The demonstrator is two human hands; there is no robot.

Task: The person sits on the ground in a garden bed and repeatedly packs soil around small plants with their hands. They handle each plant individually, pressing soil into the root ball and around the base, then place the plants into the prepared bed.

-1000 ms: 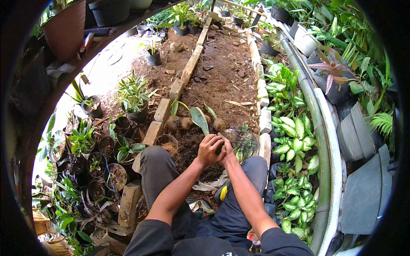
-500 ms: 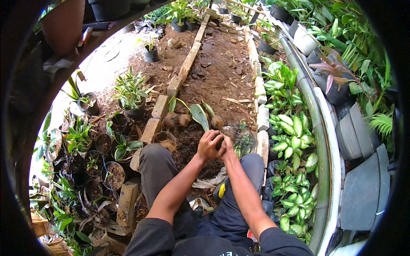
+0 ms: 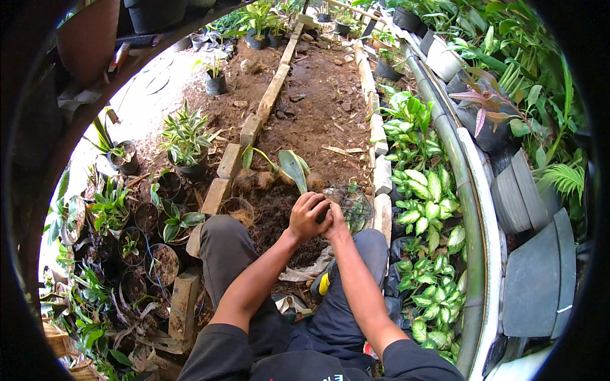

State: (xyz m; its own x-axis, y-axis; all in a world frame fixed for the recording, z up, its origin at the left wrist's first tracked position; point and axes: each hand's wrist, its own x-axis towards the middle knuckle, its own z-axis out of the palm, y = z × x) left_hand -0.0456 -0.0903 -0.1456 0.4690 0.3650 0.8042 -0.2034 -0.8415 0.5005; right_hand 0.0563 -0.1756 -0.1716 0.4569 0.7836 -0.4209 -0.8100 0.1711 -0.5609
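Between my knees, both my hands are wrapped round a dark, rounded root ball. My left hand grips it from the left and my right hand from the right, so most of it is hidden. Rising from it is a broad green leaf with pale edges. Just beyond my hands, brown fibrous balls rest on the ground, and a thin curved leaf stands by them. Loose dark soil is heaped left of my hands, beside a clear cup with brown fibre.
A brick border lines the bed on the left, another on the right. Potted plants crowd the left side. Variegated leafy plants grow along a bamboo pole. Wire netting lies beside my right hand.
The head view has shifted slightly, so the surroundings sit a little further left. The broad leaf has turned a little and shows more of its face. Both hands keep hold of the root ball.
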